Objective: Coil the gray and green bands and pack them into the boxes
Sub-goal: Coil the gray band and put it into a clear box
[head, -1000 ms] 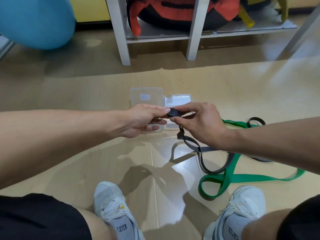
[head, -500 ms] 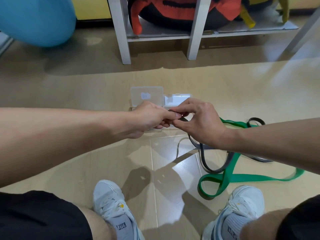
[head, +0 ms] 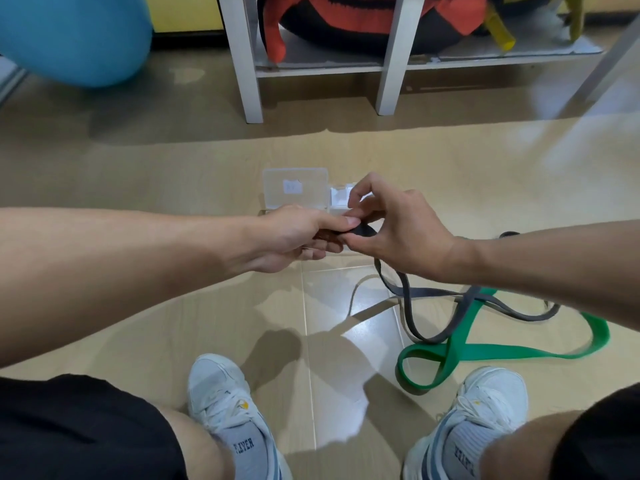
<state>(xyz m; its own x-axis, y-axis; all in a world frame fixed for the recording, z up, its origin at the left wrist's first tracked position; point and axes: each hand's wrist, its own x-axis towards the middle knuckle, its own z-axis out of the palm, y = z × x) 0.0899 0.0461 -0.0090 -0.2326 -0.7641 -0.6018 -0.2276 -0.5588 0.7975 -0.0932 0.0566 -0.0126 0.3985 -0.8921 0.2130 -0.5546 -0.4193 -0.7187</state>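
Starting the coil of the gray band, the person has both hands together above the tiled floor, in front of two clear plastic boxes lying open there. The left hand pinches the small dark roll of band between thumb and curled fingers, and the right hand pinches the same roll from the other side with thumb and lower fingers, its forefinger raised and bent over the top. From the roll the gray band drops under the right wrist and trails in loose loops on the floor, crossing the green band, which lies untouched in a twisted loop near the right shoe. Judging by how little is rolled and how much lies slack, the first band's coiling has barely begun, and nothing appears to be packed. The next move probably calls for turning the roll while feeding in slack evenly, keeping the pinch firm so the springy band does not unwind, and lifting the gray loops free of the green one so they do not snag.
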